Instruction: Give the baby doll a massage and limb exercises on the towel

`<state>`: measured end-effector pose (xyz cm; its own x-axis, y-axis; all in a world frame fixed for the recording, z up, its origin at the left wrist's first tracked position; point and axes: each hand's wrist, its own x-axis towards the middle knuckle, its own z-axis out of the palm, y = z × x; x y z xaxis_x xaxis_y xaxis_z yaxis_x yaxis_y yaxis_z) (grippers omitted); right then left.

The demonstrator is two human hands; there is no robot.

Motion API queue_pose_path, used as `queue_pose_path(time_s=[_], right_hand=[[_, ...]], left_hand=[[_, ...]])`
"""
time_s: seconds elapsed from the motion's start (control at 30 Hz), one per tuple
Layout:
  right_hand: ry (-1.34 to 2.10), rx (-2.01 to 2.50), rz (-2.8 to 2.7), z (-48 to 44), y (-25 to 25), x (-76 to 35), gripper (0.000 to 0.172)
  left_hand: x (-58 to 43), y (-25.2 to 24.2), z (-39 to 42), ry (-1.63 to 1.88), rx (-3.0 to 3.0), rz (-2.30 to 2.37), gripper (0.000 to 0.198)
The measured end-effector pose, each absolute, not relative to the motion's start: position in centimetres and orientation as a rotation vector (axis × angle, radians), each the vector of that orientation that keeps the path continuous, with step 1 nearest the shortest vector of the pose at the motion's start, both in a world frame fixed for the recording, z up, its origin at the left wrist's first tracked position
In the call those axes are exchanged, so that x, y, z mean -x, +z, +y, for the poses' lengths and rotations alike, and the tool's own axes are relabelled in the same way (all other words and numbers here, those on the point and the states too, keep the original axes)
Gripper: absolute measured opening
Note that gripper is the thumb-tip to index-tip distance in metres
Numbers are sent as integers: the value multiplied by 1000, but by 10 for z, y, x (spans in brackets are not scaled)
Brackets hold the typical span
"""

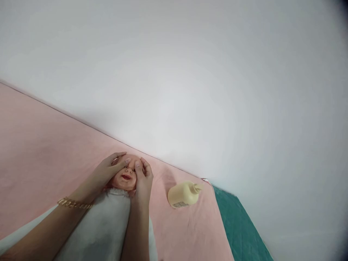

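Observation:
A baby doll [123, 183] lies face up, its body covered in white cloth [104, 221] with a frilly edge at the neck. My left hand [107, 171] cups one side of the doll's head, with the thumb lying over the brow and eye. On the opposite side, my right hand [144, 178] is curled round the head and its thumb rests close to the other eye. Between my thumbs the nose and red mouth show. My hands hide the sides of the head.
To the right a pale yellow pump bottle [181, 195] stands on the pink sheet [195, 224]. Past the sheet's edge a green quilted surface [239, 224] shows. A white wall [174, 90] runs along the far side. A gold bracelet [74, 203] circles my left wrist.

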<state>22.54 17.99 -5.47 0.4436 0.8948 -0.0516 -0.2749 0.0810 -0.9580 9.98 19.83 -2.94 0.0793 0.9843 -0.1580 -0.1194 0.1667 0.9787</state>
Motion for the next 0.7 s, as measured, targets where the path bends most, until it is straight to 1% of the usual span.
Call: queue_pose_path(time_s=[0.1, 0.17, 0.37, 0.57, 0.7], right_hand=[[972, 1192, -686, 179, -54, -226, 58], [976, 1194, -682, 179, -55, -225, 58], [969, 1187, -681, 181, -60, -226, 49], [990, 1144, -664, 184, -67, -227, 44], [996, 1119, -612, 187, -72, -228, 42]], left_hand=[[-99, -22, 196, 1030, -997, 1148, 72], [-98, -16, 194, 1017, -994, 1178, 72], [-99, -4, 190, 1022, -992, 1196, 68], [-100, -24, 197, 1122, -1062, 1163, 65], [-101, -30, 201, 1157, -1024, 1155, 69]])
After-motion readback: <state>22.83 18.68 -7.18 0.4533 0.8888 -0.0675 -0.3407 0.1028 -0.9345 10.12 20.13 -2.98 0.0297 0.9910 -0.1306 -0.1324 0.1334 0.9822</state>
